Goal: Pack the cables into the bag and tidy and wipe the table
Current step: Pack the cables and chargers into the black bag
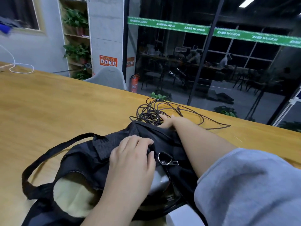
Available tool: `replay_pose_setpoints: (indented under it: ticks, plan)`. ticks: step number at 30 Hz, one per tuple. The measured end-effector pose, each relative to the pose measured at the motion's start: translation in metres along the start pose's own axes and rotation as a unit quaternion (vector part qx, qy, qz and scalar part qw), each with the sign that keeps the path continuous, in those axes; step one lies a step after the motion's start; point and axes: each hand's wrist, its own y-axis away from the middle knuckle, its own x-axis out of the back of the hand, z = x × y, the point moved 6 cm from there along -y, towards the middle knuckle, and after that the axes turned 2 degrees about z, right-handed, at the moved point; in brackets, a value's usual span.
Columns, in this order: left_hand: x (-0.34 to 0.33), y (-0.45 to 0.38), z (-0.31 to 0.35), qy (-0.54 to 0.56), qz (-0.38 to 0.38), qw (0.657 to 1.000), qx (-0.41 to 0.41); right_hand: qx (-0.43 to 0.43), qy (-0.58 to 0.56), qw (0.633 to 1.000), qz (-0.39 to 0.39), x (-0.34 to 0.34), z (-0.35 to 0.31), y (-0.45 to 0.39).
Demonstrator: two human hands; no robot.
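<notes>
A black fabric bag (91, 160) with long straps lies on the wooden table (48, 103) in front of me. My left hand (132, 157) grips the bag's upper fabric near a metal zipper ring (164, 158). My right hand (167, 122) reaches over the bag's far edge, and its fingers touch a tangled dark brown cable (151, 111) lying just behind the bag. The fingertips are partly hidden by the bag's edge. Loose cable loops trail off to the right across the table.
A white cord (19, 69) lies at the table's far left. A grey object (160, 181) shows inside the bag's opening, and a white box corner (182, 216) sits at the bottom. Beyond the table stand a grey chair (109, 77), plant shelves and a glass wall.
</notes>
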Motion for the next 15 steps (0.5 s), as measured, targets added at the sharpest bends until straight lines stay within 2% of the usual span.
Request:
replay_pose_setpoints:
  ticks: [3,6,11,15]
  plan:
    - [-0.002,0.0,0.001,0.005,-0.011,1.0,0.009,0.015,-0.055,0.998,-0.027,0.0,-0.002,0.0]
    - [-0.002,0.0,0.0,0.006,-0.007,1.0,0.01,0.005,-0.087,0.996,-0.02,0.001,0.0,-0.005]
    - [-0.004,0.001,0.0,0.012,-0.011,1.0,0.013,-0.019,0.037,0.995,0.086,0.009,0.011,-0.014]
    - [-0.003,0.001,-0.001,0.001,0.013,1.0,-0.001,0.001,0.04,0.996,0.078,0.009,0.008,-0.015]
